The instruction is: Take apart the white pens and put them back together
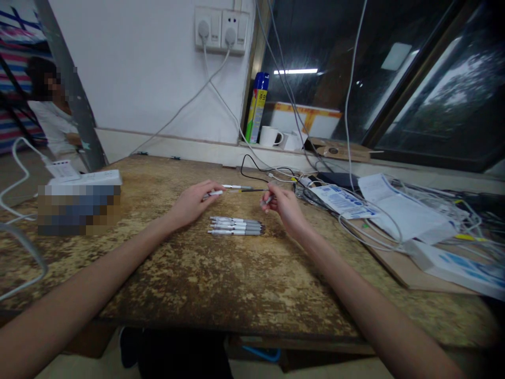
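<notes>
My left hand (pixel 193 201) is closed on a white pen barrel (pixel 213 194), near the middle of the worn wooden table. To its right, my right hand (pixel 284 206) pinches the end of a thin dark pen refill (pixel 254 190) between thumb and forefinger. A small grey pen piece (pixel 268 200) shows among its lower fingers. Just behind the refill lies a white-and-grey pen (pixel 236 187). Several white-and-grey pens (pixel 236 226) lie side by side in front of my hands, their grey grips to the right.
Papers (pixel 406 208), tangled cables (pixel 469 210) and a white box (pixel 453 266) crowd the table's right side. A power strip (pixel 98 178) sits at the left. On the sill stand a spray can (pixel 256 108) and a mug (pixel 269 136). Another person (pixel 55 116) is at far left.
</notes>
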`<state>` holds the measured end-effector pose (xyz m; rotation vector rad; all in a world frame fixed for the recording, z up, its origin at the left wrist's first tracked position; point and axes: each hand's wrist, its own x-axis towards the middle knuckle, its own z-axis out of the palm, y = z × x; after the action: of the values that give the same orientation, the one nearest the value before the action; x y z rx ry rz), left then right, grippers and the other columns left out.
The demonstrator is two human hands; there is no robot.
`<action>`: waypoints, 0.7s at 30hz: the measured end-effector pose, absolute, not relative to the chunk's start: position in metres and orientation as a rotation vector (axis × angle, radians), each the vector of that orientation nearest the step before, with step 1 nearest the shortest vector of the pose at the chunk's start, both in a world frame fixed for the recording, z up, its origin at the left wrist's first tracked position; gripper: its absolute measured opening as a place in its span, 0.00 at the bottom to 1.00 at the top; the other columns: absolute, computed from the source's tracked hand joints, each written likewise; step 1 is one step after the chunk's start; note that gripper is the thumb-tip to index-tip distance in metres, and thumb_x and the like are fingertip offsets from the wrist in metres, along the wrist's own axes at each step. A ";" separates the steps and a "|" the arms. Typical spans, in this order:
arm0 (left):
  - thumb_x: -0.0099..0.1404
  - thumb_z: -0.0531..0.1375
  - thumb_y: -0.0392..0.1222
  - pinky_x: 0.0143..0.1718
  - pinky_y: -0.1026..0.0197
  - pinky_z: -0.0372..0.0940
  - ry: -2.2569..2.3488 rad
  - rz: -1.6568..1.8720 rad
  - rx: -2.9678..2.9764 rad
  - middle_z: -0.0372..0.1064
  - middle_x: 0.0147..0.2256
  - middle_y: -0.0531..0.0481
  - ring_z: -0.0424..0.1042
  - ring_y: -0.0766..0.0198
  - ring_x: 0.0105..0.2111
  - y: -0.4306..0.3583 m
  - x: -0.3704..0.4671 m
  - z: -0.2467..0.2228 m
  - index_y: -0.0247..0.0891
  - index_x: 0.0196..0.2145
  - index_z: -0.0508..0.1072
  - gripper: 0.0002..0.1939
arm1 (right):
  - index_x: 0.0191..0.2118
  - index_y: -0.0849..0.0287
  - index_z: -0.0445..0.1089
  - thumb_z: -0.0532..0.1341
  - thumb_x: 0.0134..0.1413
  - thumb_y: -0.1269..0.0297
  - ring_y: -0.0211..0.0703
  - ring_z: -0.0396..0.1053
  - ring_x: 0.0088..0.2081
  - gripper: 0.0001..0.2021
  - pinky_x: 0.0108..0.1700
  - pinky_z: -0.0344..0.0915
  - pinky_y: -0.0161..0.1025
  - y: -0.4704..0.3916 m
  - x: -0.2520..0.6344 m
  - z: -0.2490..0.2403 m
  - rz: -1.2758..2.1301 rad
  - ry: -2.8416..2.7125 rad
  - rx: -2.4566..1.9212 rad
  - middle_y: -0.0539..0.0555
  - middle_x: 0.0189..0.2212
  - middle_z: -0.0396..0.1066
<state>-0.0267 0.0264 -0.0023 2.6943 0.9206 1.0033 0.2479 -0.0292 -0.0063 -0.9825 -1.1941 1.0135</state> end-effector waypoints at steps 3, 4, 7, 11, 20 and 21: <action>0.76 0.54 0.46 0.54 0.51 0.66 0.939 1.016 2.646 0.76 0.51 0.45 0.74 0.54 0.50 0.027 -0.028 -0.002 0.42 0.54 0.76 0.15 | 0.27 0.59 0.72 0.66 0.54 0.41 0.41 0.73 0.28 0.23 0.33 0.71 0.37 -0.025 0.249 -0.010 0.947 -1.301 -0.993 0.54 0.26 0.74; 0.76 0.54 0.46 0.55 0.51 0.66 0.948 1.026 2.617 0.76 0.51 0.45 0.74 0.54 0.50 0.027 -0.028 -0.002 0.41 0.53 0.76 0.15 | 0.29 0.58 0.73 0.66 0.54 0.41 0.42 0.74 0.29 0.22 0.35 0.72 0.39 -0.024 0.249 -0.012 0.904 -1.345 -1.000 0.54 0.28 0.75; 0.76 0.54 0.46 0.54 0.52 0.66 0.969 1.032 2.535 0.76 0.52 0.45 0.74 0.55 0.50 0.027 -0.029 -0.004 0.41 0.54 0.76 0.16 | 0.37 0.58 0.75 0.66 0.57 0.45 0.44 0.75 0.32 0.19 0.41 0.72 0.41 -0.021 0.252 -0.017 0.724 -1.474 -1.031 0.54 0.31 0.76; 0.75 0.55 0.47 0.52 0.53 0.67 0.969 0.992 2.507 0.77 0.51 0.45 0.75 0.55 0.48 0.028 -0.027 -0.007 0.41 0.54 0.77 0.17 | 0.43 0.59 0.75 0.64 0.61 0.51 0.46 0.77 0.33 0.15 0.41 0.71 0.42 -0.021 0.254 -0.020 0.565 -1.570 -1.104 0.54 0.31 0.78; 0.75 0.56 0.50 0.52 0.54 0.67 0.953 0.985 2.475 0.77 0.53 0.45 0.75 0.54 0.49 0.026 -0.026 -0.004 0.42 0.56 0.76 0.18 | 0.42 0.59 0.76 0.65 0.60 0.55 0.48 0.79 0.33 0.13 0.39 0.72 0.42 -0.019 0.259 -0.020 0.499 -1.591 -1.153 0.56 0.31 0.80; 0.75 0.56 0.51 0.52 0.54 0.67 0.953 0.977 2.451 0.77 0.53 0.46 0.76 0.55 0.49 0.025 -0.025 -0.003 0.42 0.57 0.75 0.19 | 0.42 0.59 0.76 0.65 0.59 0.55 0.48 0.79 0.33 0.13 0.39 0.72 0.42 -0.019 0.259 -0.020 0.497 -1.594 -1.157 0.56 0.31 0.80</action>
<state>-0.0254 0.0249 -0.0032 2.4513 0.9525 0.9767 0.2591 -0.0192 -0.0201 -1.1565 -1.5942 0.4967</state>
